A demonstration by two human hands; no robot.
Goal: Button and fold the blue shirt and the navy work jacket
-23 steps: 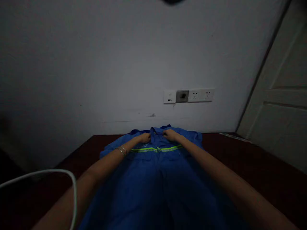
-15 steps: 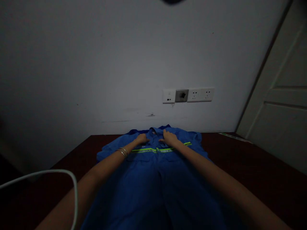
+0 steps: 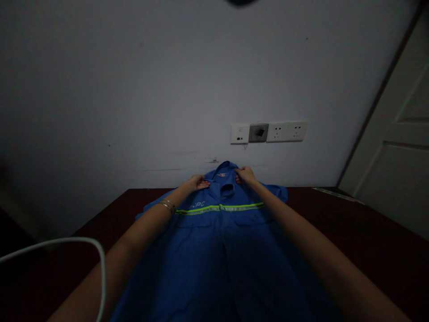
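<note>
A blue work shirt (image 3: 217, 250) with a yellow-green reflective stripe across the chest lies front-up on a dark brown table (image 3: 351, 228), its collar toward the wall. My left hand (image 3: 198, 182) pinches the shirt's left shoulder beside the collar. My right hand (image 3: 246, 174) pinches the right shoulder on the other side of the collar. The collar is lifted off the table between them. A thin bracelet sits on my left wrist.
A white cable (image 3: 90, 250) loops in at the lower left. A row of wall sockets (image 3: 268, 132) is on the grey wall just above the collar. A pale door (image 3: 398, 152) stands at the right.
Both hands slid from the middle of the chest up and apart to the shoulders by the collar and closed on the cloth. The collar end has risen toward the wall.
</note>
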